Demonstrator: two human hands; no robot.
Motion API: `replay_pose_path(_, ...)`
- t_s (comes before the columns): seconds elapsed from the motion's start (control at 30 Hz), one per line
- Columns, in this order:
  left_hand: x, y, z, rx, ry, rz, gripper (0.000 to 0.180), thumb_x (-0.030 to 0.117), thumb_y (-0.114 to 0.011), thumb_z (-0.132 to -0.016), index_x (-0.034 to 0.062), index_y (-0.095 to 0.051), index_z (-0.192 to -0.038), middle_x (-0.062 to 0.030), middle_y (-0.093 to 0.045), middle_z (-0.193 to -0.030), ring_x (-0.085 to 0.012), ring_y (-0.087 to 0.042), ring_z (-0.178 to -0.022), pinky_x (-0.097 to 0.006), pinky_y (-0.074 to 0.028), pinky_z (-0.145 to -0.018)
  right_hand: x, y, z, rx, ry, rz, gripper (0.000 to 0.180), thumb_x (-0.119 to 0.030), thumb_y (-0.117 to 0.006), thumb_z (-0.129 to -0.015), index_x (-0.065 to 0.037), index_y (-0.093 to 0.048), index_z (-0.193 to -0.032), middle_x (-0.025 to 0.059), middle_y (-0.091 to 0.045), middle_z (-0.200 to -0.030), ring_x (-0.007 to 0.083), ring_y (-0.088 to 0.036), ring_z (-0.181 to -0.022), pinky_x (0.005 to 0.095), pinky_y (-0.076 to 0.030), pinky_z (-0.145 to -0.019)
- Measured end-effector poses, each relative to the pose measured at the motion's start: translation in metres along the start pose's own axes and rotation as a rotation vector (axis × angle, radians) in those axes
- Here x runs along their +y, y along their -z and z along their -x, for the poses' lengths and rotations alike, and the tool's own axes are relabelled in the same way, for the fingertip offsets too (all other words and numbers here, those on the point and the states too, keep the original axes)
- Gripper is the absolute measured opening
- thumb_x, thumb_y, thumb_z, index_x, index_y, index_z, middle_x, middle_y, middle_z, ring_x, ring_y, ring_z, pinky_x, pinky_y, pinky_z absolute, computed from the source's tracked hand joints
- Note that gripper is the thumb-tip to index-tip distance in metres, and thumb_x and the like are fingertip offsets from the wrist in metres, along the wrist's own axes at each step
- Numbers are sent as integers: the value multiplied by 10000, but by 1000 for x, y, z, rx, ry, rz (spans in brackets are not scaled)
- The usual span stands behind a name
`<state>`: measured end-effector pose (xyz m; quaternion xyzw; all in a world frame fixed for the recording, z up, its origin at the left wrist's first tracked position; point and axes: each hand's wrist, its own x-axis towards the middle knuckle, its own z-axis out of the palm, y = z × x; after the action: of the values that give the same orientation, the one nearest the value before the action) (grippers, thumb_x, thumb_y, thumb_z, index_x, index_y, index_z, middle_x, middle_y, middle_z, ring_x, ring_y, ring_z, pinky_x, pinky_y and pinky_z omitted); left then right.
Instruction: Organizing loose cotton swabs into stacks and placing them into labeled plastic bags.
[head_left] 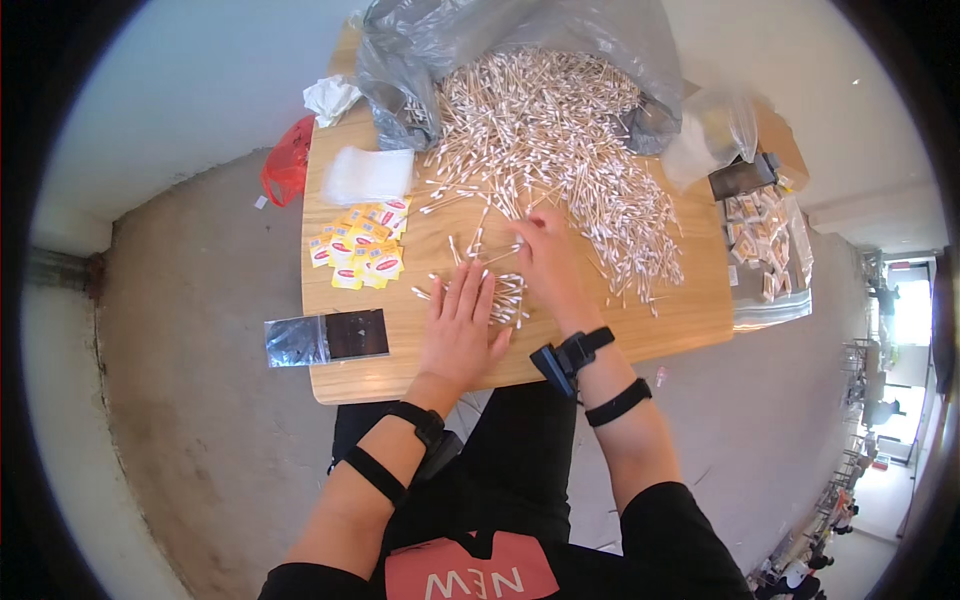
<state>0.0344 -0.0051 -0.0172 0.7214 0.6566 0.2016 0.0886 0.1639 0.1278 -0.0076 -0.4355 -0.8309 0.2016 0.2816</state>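
A big heap of cotton swabs (560,130) with white tips and wooden sticks spills from a grey plastic bag across the wooden table. My left hand (460,330) lies flat with fingers stretched over a small bunch of cotton swabs (508,298) near the table's front edge. At the heap's near side my right hand (552,262) has its thumb and fingers closed at the ends of some swabs. A few loose swabs lie between the two hands.
Yellow-and-white labels (365,243), clear bags (370,175) and a dark phone-like slab (357,333) lie on the left. The grey bag (400,50) stands behind the heap. Small filled packs (765,235) sit beyond the right edge. A red bag (288,165) hangs at left.
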Motion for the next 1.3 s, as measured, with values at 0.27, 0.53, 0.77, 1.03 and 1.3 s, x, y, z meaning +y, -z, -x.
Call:
replay_pose_path(0.27,1,4,-1,28,-30,31,755,381,-644,-818,-2,-371,-1408,-190,-321,-1488,-337,-294,-1385,-506,-204,-1143,1,-10,9,402,-262,128,320,-60,-664,-784,-92,-619,-1100,160,-516,-1096,345,-519,-1033,407,-452,-856)
replay_pose_path(0.53,3,-1,0,80,-28,71,848,379,-692,-767,-6,-326,-1428,-209,-294,-1497,-358,-340,-1339,-492,-256,-1119,8,-20,-16,75,-256,-64,210,-125,-702,-768,-94,-684,-975,128,-580,-970,307,-596,-887,396,-491,-767)
replay_pose_path(0.77,1,4,0,58,10,61,853,405,-654,-798,10,-288,-1460,-201,-237,-1536,-335,-190,-1444,-515,-156,-1156,-4,-8,27,-149,-55,-363,243,-56,-629,-790,-89,-686,-1024,144,-564,-1024,313,-591,-930,390,-496,-808)
replay_pose_path(1.03,2,1,-2,-26,-20,-83,794,457,-607,-812,28,-360,-1434,-159,-277,-1529,-298,-229,-1434,-524,-144,-1159,-29,-22,-18,-125,-91,-244,205,-101,-643,-787,-120,-691,-986,145,-555,-1030,314,-586,-939,387,-497,-818)
replay_pose_path(1.3,6,-2,-1,2,-12,6,775,422,-627,-804,38,-366,-1425,-179,-338,-1477,-327,-277,-1402,-536,-170,-1148,16,-19,-36,-217,-314,-46,165,-111,-691,-787,-86,-662,-947,110,-609,-911,236,-627,-796,339,-516,-719)
